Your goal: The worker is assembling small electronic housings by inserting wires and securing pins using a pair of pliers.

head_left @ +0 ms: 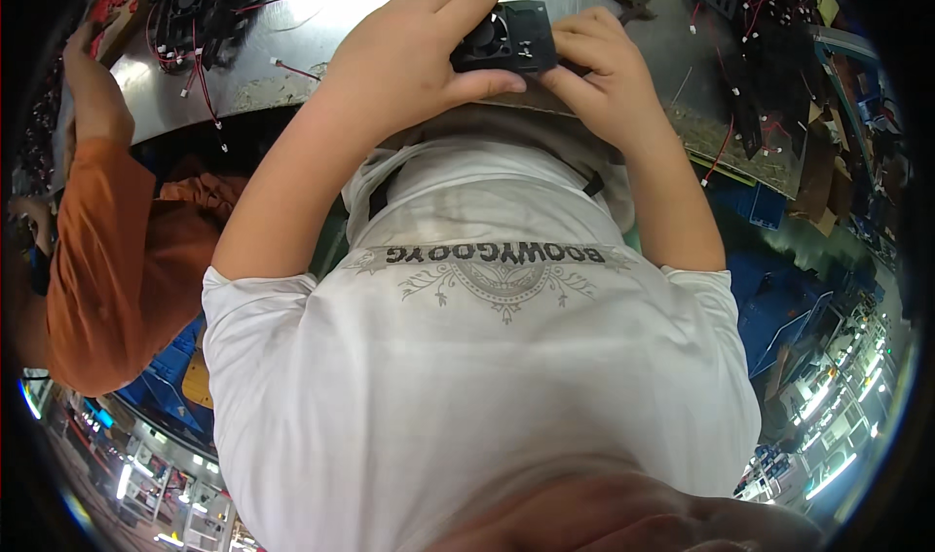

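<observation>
Over the near edge of the metal worktable, my left hand [409, 60] is closed round a small black cooling fan in a square plastic housing [527, 38]. The thumb lies along its near side and the fingers curl over its far side, covering part of the round fan. My right hand [599, 70] is closed at the housing's right edge, thumb and fingertips pinching there. Whether a small part sits between those fingertips cannot be made out.
Black fans with red wires [185, 11] are piled on the worktable [282, 31] at left, more wired fans [745, 75] at right. A dark tool with a jaw-like end [635, 8] lies beyond my right hand. A co-worker's orange sleeve [102, 260] is close at left.
</observation>
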`<state>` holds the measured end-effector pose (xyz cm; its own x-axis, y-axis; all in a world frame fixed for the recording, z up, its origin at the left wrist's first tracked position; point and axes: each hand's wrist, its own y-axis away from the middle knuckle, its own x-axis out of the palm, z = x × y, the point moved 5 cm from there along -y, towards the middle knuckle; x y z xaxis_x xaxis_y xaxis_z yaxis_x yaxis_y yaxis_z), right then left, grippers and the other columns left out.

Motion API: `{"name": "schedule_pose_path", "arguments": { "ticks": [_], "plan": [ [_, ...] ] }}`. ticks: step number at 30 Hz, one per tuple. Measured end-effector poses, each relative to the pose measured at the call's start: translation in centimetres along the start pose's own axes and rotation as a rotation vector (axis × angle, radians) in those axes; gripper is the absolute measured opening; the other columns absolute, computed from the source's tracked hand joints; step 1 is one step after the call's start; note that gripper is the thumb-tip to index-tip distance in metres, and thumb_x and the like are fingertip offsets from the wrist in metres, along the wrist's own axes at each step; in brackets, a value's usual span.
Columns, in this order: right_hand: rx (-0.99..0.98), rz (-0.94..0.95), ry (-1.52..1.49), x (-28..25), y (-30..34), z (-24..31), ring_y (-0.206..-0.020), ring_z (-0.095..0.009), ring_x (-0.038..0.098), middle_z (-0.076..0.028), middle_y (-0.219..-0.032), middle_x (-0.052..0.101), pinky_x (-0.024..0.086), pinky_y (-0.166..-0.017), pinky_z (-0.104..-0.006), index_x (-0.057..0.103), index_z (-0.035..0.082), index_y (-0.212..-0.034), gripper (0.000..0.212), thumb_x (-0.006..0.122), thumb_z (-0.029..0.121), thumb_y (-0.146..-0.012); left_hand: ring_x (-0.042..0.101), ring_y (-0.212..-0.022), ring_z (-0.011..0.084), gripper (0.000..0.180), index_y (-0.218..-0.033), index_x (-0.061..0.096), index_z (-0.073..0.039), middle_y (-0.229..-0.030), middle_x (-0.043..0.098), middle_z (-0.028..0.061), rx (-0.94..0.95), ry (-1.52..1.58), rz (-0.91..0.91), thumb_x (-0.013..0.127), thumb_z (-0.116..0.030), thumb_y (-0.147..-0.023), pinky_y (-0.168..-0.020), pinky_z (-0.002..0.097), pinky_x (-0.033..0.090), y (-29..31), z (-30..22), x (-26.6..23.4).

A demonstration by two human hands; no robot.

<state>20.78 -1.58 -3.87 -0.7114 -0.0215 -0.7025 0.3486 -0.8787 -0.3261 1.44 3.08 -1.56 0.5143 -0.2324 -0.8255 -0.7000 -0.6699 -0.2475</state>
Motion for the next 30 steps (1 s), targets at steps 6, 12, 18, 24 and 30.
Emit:
{"name": "schedule_pose_path", "arguments": {
  "ticks": [6, 12, 18, 24, 30],
  "plan": [
    [0.044, -0.005, 0.370, 0.5, -0.3, 0.2, -0.112, -0.028, 0.057, -0.002, -0.118, 0.068, 0.044, -0.095, -0.0442, 0.078, 0.016, -0.109, 0.031, 0.080, 0.025, -0.079, 0.063, -0.096, 0.0351, 0.066, -0.124, 0.065, -0.005, -0.100, 0.064, 0.0149, -0.044, -0.067, 0.066, 0.088, -0.042, -0.074, -0.083, 0.0434, 0.052, 0.0, 1.2, 0.7],
    [0.064, -0.021, 0.200, -0.7, -1.2, 1.1, -0.111, -0.028, 0.058, -0.003, -0.116, 0.067, 0.044, -0.099, -0.0443, 0.079, 0.015, -0.106, 0.030, 0.080, 0.028, -0.080, 0.062, -0.098, 0.0362, 0.064, -0.122, 0.066, -0.006, -0.104, 0.062, 0.0148, 0.035, -0.133, 0.027, 0.087, -0.043, -0.074, -0.085, 0.0442, 0.052, -0.6, 1.3, 0.7],
    [0.043, 0.036, 0.109, -0.1, -1.9, 0.6, -0.107, -0.028, 0.060, -0.005, -0.108, 0.066, 0.047, -0.095, -0.0428, 0.080, 0.012, -0.099, 0.021, 0.079, 0.026, -0.083, 0.063, -0.099, 0.0361, 0.065, -0.124, 0.066, -0.007, -0.105, 0.064, 0.0144, -0.122, -0.078, 0.159, 0.087, -0.042, -0.073, -0.087, 0.0446, 0.052, -1.0, 1.4, 0.7],
    [-0.007, 0.100, 0.268, -1.8, -5.1, 1.5, -0.107, -0.028, 0.061, -0.004, -0.110, 0.068, 0.048, -0.092, -0.0428, 0.080, 0.013, -0.095, 0.019, 0.079, 0.027, -0.083, 0.063, -0.102, 0.0364, 0.063, -0.125, 0.066, -0.009, -0.108, 0.066, 0.0142, -0.142, -0.103, 0.237, 0.086, -0.042, -0.076, -0.090, 0.0451, 0.053, -1.2, 0.8, 0.5],
    [-0.100, 0.066, 0.457, 0.8, -17.4, -2.6, -0.098, -0.035, 0.066, -0.015, -0.101, 0.070, 0.056, -0.088, -0.0457, 0.079, 0.007, -0.096, 0.022, 0.064, 0.021, -0.088, 0.063, -0.104, 0.0372, 0.067, -0.131, 0.063, -0.011, -0.110, 0.066, 0.0147, -0.132, -0.156, 0.225, 0.084, -0.045, -0.078, -0.091, 0.0463, 0.053, -1.6, -0.2, 0.4]
  ]
}}
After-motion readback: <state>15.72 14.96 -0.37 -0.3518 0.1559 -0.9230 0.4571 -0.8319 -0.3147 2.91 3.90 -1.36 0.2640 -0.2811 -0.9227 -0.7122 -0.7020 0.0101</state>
